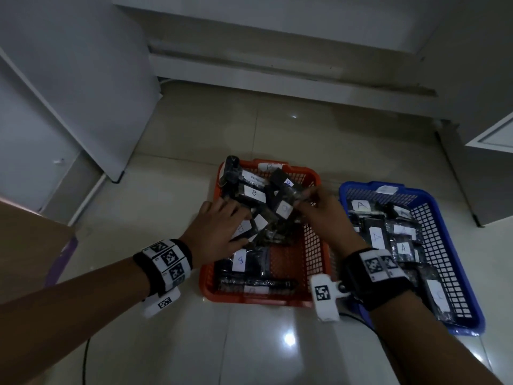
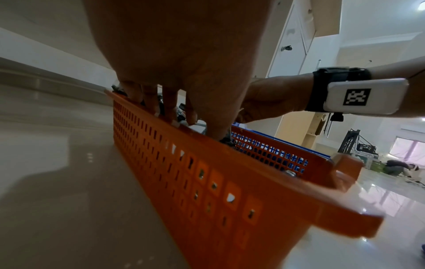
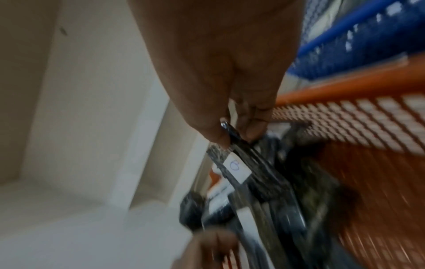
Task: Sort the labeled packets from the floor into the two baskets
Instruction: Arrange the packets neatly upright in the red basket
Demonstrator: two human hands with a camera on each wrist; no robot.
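The orange basket (image 1: pixel 211 284) on the floor holds dark packets with white labels marked B (image 1: pixel 254 193). To its right, the blue basket (image 1: pixel 449 245) holds packets labelled A (image 1: pixel 361 204). My left hand (image 1: pixel 245 227) lies on a loose pile in the orange basket, fingers and thumb straddling a labelled packet (image 1: pixel 261 222). My right hand (image 1: pixel 301 197) pinches the end of a B packet (image 3: pixel 236 167) near the basket's right rim. In the left wrist view the fingers (image 2: pixel 170 109) reach down behind the orange wall (image 2: pixel 207 182). The right wrist view is blurred; thumb and forefinger (image 3: pixel 253 127) clamp the packet.
White cabinets and a wall step (image 1: pixel 249 65) close off the back and left. A brown cardboard box (image 1: pixel 27 232) stands at the left edge. A thin black cable (image 1: pixel 86 357) runs over the glossy tiles near me. A white cabinet corner (image 1: pixel 494 140) juts in at the right.
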